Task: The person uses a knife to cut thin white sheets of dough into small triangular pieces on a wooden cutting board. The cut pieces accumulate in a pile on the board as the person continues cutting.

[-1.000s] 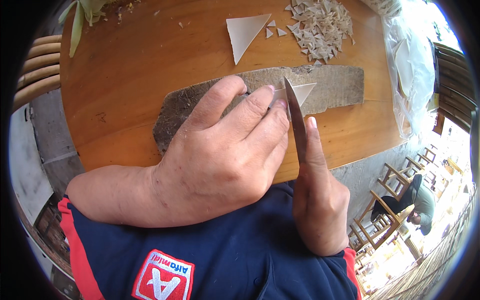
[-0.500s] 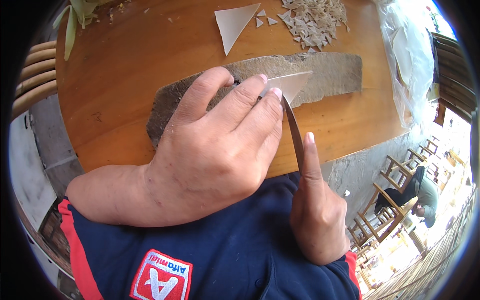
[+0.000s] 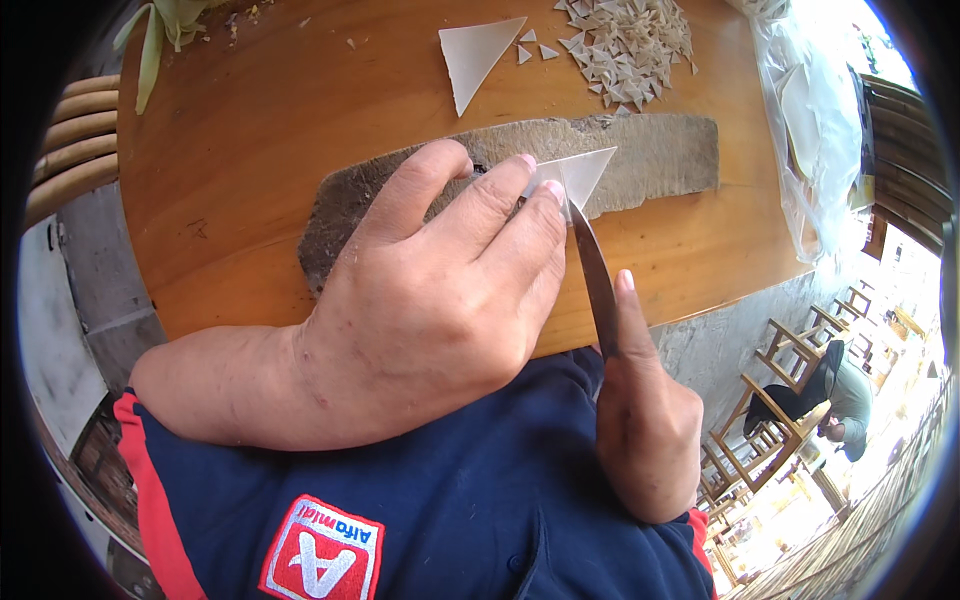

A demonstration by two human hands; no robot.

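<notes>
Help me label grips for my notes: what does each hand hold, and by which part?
Right hand: a knife, by its near end, one finger alongside it; its handle is hidden. Left hand: a pale triangular piece, fingertips on its left part.

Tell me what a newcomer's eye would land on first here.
First, the dark knife in the right hand, its tip at a pale sheet beneath the fingertips of the left hand, over a worn wooden board. Next, the heap of small pale triangles beyond the board, with a larger triangle to its left.
</notes>
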